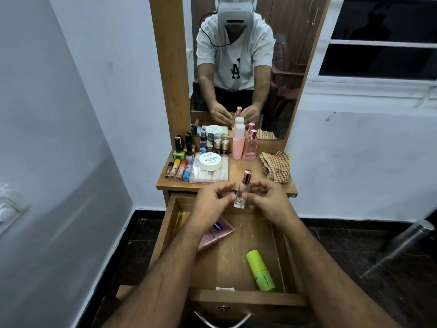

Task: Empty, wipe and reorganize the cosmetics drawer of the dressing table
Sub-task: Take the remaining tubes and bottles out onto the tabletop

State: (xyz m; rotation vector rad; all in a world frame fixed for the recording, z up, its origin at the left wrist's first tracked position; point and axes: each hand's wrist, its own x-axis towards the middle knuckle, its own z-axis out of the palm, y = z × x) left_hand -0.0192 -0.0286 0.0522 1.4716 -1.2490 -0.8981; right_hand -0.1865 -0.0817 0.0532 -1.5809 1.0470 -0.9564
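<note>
The wooden drawer (172, 223) of the dressing table stands pulled out. Above its far end I hold a clear glass perfume bottle (241, 194) with a rose-gold cap, upright. My left hand (211, 201) pinches its lower left side and my right hand (267, 200) pinches its right side. Inside the drawer lie a pink tube (217, 235), partly under my left forearm, and a lime-green bottle (260, 271) near the front right. A checked cloth (277, 165) lies bunched on the tabletop's right side.
On the tabletop (243, 172) stand nail polishes (182, 150), lip balms (179, 170), a clear box (208, 175) with a white jar (210, 160), a pink bottle (238, 144) and a pink perfume bottle (251, 145). A mirror (236, 67) rises behind. A metal leg (411, 237) leans at right.
</note>
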